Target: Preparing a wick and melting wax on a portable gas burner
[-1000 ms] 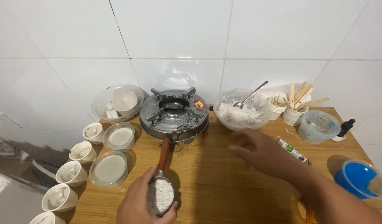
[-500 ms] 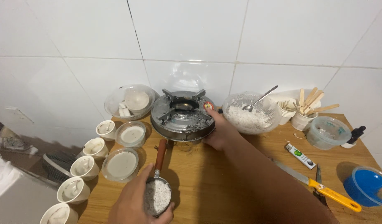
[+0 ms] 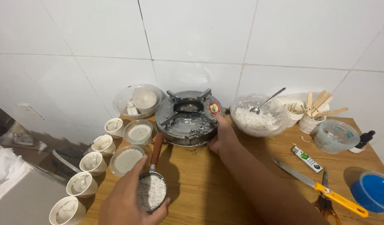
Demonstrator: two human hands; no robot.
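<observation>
With the left hand [image 3: 127, 200] clamped on the small pan [image 3: 151, 192] at six o'clock of the stove [image 3: 187, 118], keep it level; right hand [image 3: 222, 135] closed on the stove's three-o'clock edge, turn gently.

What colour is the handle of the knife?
Yellow; the knife handle shows in the head view.

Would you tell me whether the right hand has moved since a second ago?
Yes. The right hand went from hovering over the table before the flake bowl leftward to the stove, now touching its right side.
</observation>
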